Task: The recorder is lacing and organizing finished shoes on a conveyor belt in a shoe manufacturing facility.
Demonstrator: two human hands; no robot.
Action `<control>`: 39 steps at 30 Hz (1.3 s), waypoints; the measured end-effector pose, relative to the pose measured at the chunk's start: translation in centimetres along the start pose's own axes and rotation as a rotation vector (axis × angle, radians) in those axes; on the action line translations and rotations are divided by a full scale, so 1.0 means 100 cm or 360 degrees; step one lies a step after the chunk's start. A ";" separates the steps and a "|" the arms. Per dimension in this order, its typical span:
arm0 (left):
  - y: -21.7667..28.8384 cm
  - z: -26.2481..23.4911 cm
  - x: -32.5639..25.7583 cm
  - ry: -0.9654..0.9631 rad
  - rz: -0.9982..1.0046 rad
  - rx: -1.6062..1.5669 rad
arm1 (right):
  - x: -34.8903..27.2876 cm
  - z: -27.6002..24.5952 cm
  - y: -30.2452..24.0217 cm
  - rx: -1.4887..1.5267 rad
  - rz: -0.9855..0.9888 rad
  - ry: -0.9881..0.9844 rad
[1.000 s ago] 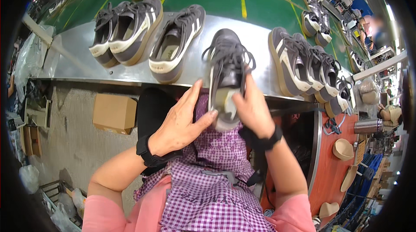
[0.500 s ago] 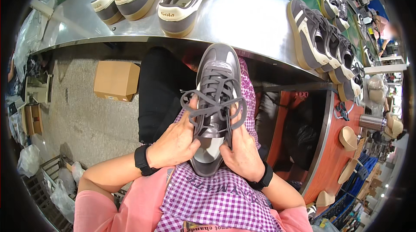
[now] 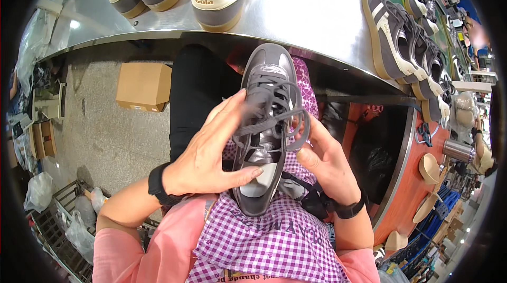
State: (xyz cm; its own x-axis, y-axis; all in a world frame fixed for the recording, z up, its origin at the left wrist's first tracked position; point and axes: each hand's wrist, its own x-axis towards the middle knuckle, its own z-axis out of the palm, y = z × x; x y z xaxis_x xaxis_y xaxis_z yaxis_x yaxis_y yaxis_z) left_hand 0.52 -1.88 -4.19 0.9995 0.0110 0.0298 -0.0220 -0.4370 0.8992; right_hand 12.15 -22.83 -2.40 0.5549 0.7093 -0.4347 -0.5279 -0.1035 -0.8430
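A dark grey sneaker [image 3: 268, 61] rests on my lap with its toe pointing away from me. Its dark grey laces [image 3: 269, 122] are tied in a bow with loose loops; the left part of the bow is blurred. My left hand [image 3: 203, 159] lies along the shoe's left side, fingers stretched toward the laces and thumb reaching over the shoe opening. To the right of the shoe, my right hand [image 3: 330, 164] is open, thumb and fingers apart beside a lace loop. Some of its fingertips are hidden behind the loop.
A metal bench [image 3: 296, 5] runs across in front, bearing grey-and-white sneakers [image 3: 216, 5] at left and a row of sneakers [image 3: 388, 40] at right. A cardboard box [image 3: 142, 85] sits on the floor at left. A reddish wooden cabinet [image 3: 404, 188] stands at right.
Both hands have left the shoe's collar sides. My left hand has moved up toward the laces, my right hand outward to the right. The lace loops have shifted right.
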 end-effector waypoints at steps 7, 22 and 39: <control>0.009 -0.030 -0.008 -0.0133 0.0660 0.0246 | -0.022 -0.026 -0.018 -0.1104 -0.0696 -0.0341; -0.006 -0.038 0.091 -0.0163 0.0325 0.0808 | 0.073 0.006 -0.038 -0.1997 -0.1020 0.0069; 0.008 -0.030 0.073 -0.0133 0.0332 0.0879 | 0.067 0.012 -0.044 -0.2129 -0.1105 -0.0064</control>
State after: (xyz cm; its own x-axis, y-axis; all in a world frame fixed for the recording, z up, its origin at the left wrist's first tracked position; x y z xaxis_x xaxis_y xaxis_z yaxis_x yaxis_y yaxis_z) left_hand 7.70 0.54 -1.92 0.9743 -0.1865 0.1265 -0.2252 -0.8256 0.5174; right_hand 17.48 -16.80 -1.20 0.4118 0.8988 0.1502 0.7956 -0.2742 -0.5402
